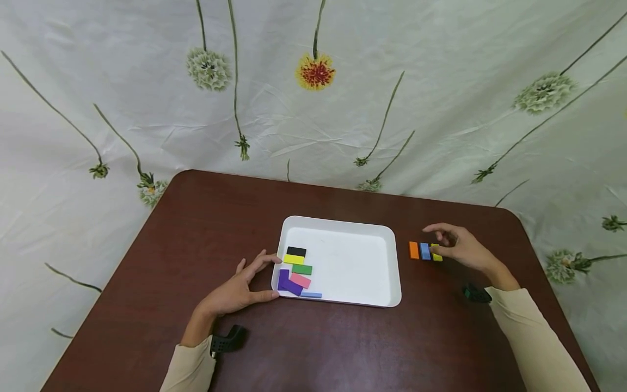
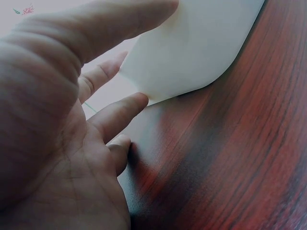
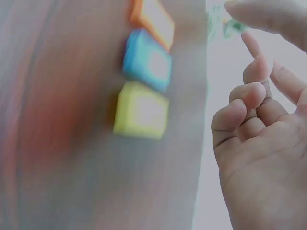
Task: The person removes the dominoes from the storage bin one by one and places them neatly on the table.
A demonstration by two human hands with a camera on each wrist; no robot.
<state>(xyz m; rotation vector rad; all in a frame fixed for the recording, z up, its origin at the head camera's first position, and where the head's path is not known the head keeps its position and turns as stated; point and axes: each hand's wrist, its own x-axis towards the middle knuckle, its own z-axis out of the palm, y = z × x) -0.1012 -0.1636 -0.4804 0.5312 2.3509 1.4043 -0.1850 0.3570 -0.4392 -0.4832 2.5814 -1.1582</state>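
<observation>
At the left side of a white tray [image 1: 343,299], my left hand [image 1: 235,291] touches the rim with its thumb and fingertips, the fingers fairly straight. In the left wrist view, the fingers [image 2: 125,108] meet the tray's outer wall [image 2: 192,57]. My right hand [image 1: 462,247] hovers above the table right of the tray, holding nothing. Beneath and beside it stand an orange block [image 1: 413,250], a blue block [image 1: 424,251] and a yellow block [image 1: 437,257] in a row. The right wrist view shows a gap between the right hand [image 3: 264,139] and the yellow block [image 3: 141,112].
Inside the tray's left part lie a black block [image 1: 296,251], a yellow block [image 1: 294,259], a green block [image 1: 302,269], a pink block [image 1: 300,280], two purple blocks [image 1: 292,287] and a light blue block [image 1: 311,295]. A flowered cloth [image 1: 313,125] hangs behind the brown table [image 1: 220,212].
</observation>
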